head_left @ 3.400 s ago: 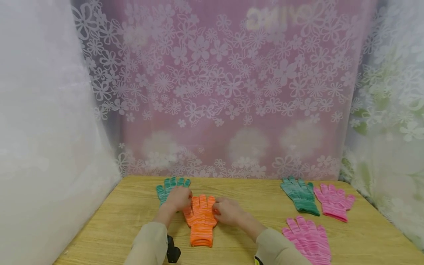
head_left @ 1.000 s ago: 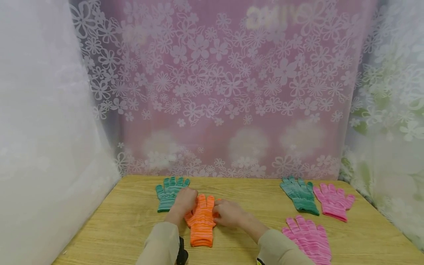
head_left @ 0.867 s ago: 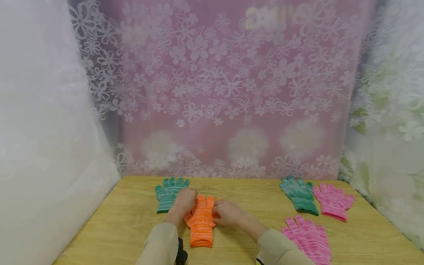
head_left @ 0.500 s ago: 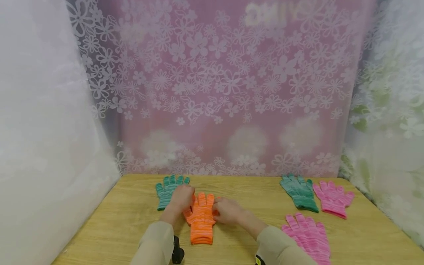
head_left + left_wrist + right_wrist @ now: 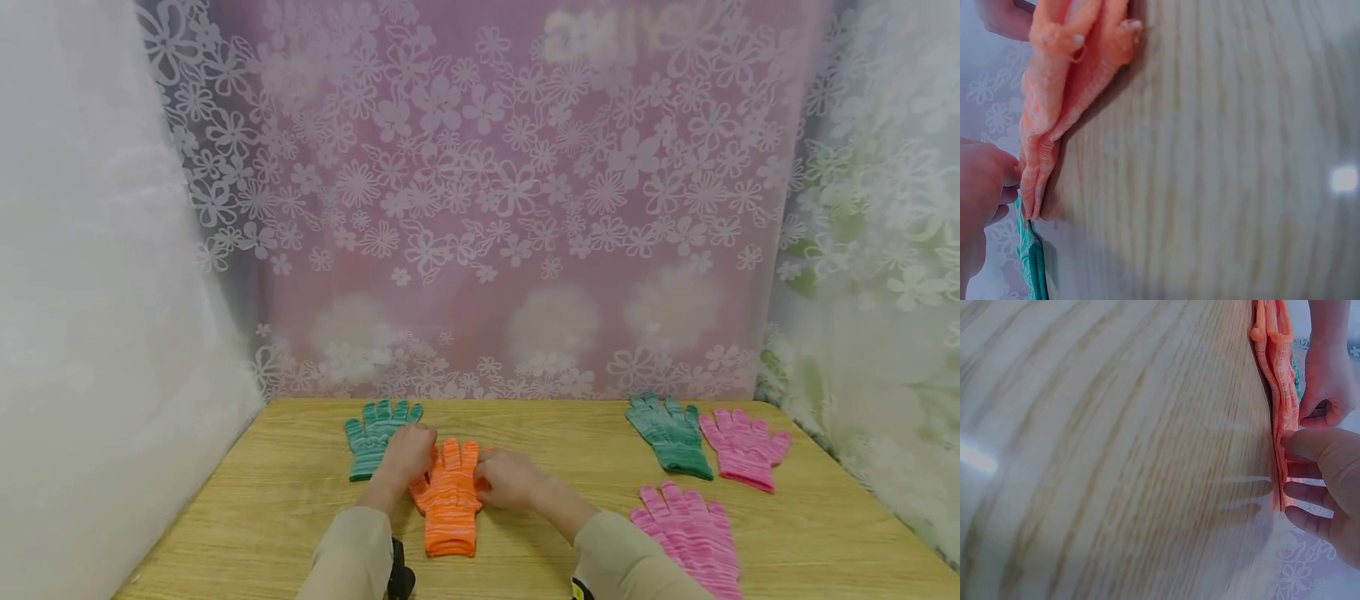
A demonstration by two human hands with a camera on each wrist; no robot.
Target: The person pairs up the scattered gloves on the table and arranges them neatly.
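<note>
An orange knitted glove (image 5: 452,500) lies palm-flat near the middle of the table, its cuff toward me and fingers away. My left hand (image 5: 405,454) pinches it at its left side by the fingers, covering part of them. My right hand (image 5: 510,479) holds its right edge between thumb and fingers; in the right wrist view the thumb (image 5: 1304,444) lies against the orange fabric. Layers of fabric show at the glove's cuff end (image 5: 1079,37) in the left wrist view. Just behind my left hand, a green glove (image 5: 369,442) lies partly covered by that hand.
At the right back lie another green glove (image 5: 671,437) and a pink glove (image 5: 746,450), side by side. A second pink glove (image 5: 690,533) sits nearer, beside my right sleeve. Flowered curtains (image 5: 510,208) close in the wooden table (image 5: 555,425) at the back and sides.
My left hand first shifted right over the orange glove's fingers, then drew back left, uncovering some of them. My right hand stays at the right edge. The head view has turned slightly.
</note>
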